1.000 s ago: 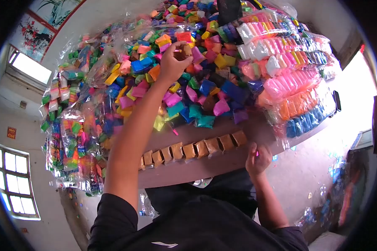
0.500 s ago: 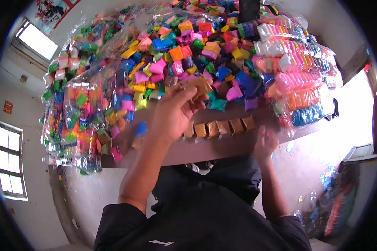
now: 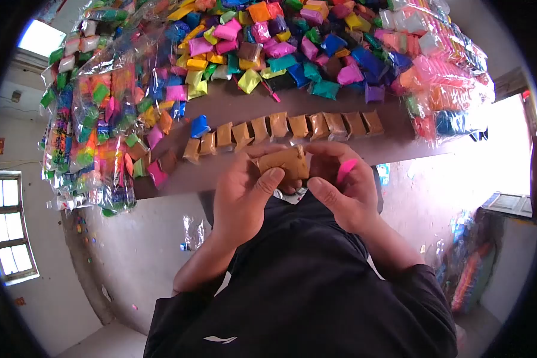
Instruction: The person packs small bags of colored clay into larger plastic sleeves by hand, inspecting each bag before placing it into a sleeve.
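Brown packet, pinched by your left fingers, could tear if your right fingers, whose grip I cannot tell, pull hard.

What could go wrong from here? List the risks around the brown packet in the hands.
1. The brown packet, gripped in the left hand with the right hand at its other end, could slip; near the table edge, it might fall.
2. The row of brown packets lies just beyond the fingers, so a knuckle might knock it askew.
3. The blue packet near the row's left end might get mixed in.
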A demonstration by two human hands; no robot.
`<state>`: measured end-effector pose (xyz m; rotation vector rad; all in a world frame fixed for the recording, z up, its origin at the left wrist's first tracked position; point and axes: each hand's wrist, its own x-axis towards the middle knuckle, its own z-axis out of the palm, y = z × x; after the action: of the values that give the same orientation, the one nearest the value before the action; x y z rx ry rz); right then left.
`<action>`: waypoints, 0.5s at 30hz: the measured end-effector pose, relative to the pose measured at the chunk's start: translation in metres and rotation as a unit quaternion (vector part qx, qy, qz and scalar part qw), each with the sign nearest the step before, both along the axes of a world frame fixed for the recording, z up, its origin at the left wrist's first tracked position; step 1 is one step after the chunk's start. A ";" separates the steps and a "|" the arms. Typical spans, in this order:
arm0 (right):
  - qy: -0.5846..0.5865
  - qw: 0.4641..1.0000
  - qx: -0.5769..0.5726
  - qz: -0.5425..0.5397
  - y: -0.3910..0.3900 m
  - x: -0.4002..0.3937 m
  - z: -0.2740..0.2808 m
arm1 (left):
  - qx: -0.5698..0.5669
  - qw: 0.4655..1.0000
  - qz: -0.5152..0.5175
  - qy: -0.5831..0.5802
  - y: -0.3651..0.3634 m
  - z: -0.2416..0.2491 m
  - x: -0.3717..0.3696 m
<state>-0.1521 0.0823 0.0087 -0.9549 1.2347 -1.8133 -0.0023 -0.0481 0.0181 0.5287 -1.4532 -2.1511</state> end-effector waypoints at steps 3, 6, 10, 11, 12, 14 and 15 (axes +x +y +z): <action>-0.111 0.994 -0.003 0.014 -0.011 0.015 0.003 | -0.005 1.000 0.002 0.006 0.005 -0.007 0.009; -0.078 0.996 0.037 0.010 -0.008 0.015 -0.005 | -0.011 1.000 -0.001 -0.015 0.010 -0.006 0.014; -0.097 0.989 0.113 -0.008 -0.005 0.011 -0.017 | -0.040 0.998 -0.027 -0.047 0.016 -0.013 0.018; -0.110 0.987 0.115 -0.019 -0.006 0.011 -0.017 | -0.038 0.998 -0.026 -0.050 0.018 -0.016 0.017; -0.123 0.985 0.118 -0.032 -0.005 0.012 -0.018 | 0.013 0.999 -0.025 -0.016 0.020 -0.021 0.017; -0.117 0.985 0.119 -0.034 -0.004 0.012 -0.018 | 0.064 0.997 -0.025 0.017 0.024 -0.027 0.015; -0.109 0.986 0.119 -0.037 -0.002 0.012 -0.019 | 0.113 0.992 -0.051 0.032 0.026 -0.030 0.014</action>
<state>-0.1399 0.0798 -0.0100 -0.5700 1.3257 -1.7258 0.0120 -0.0220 -0.0116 0.4664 -1.2344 -2.4079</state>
